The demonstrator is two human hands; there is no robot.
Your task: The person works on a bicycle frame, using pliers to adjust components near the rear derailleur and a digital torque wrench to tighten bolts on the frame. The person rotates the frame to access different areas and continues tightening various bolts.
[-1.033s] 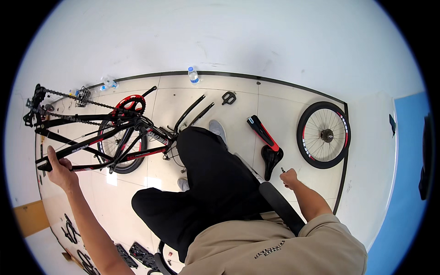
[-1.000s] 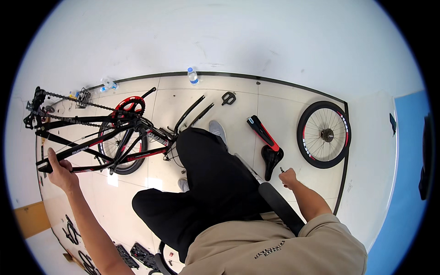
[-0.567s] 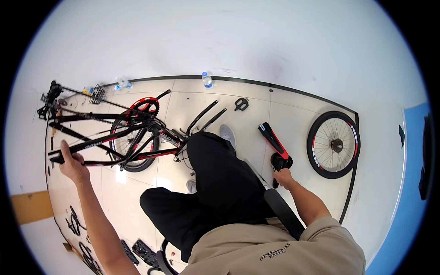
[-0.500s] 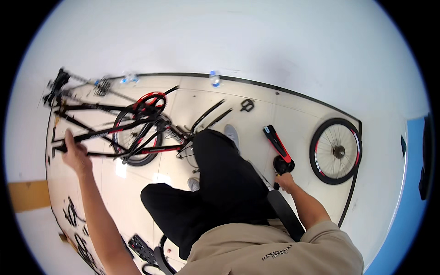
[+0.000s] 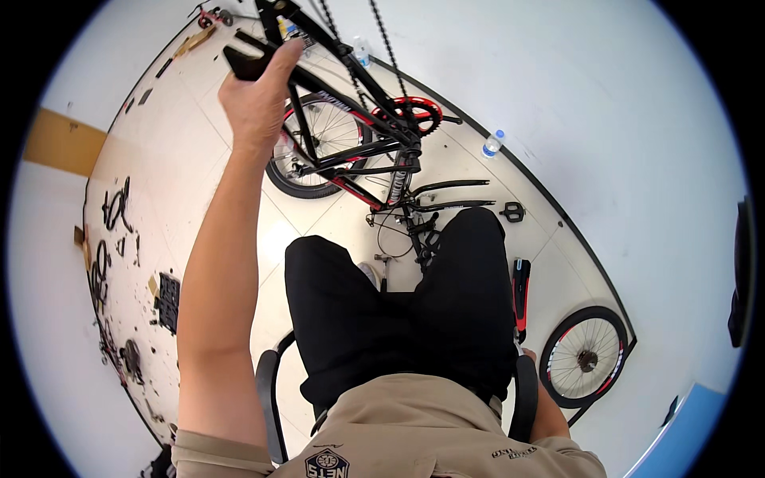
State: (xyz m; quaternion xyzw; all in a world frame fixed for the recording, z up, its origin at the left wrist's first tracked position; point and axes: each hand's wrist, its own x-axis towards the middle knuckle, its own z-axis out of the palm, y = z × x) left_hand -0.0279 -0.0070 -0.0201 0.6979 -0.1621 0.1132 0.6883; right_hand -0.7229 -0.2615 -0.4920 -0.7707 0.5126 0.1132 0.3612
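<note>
One bike frame (image 5: 351,119), black with red trim, a red chainring and a loose chain, lies on the pale tiled floor (image 5: 239,231) ahead of the seated person's knees. Left hand (image 5: 255,99) is clenched around a black tube at the frame's far end. Right hand is hidden behind the thigh beside the chair armrest (image 5: 522,398); grip cannot be told.

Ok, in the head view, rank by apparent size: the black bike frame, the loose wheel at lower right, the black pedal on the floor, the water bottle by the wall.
1. Black bike frame, largest; it is held up nearer the camera, which inflates it.
2. Loose wheel.
3. Black pedal and water bottle look about alike; I won't rank them.
</note>
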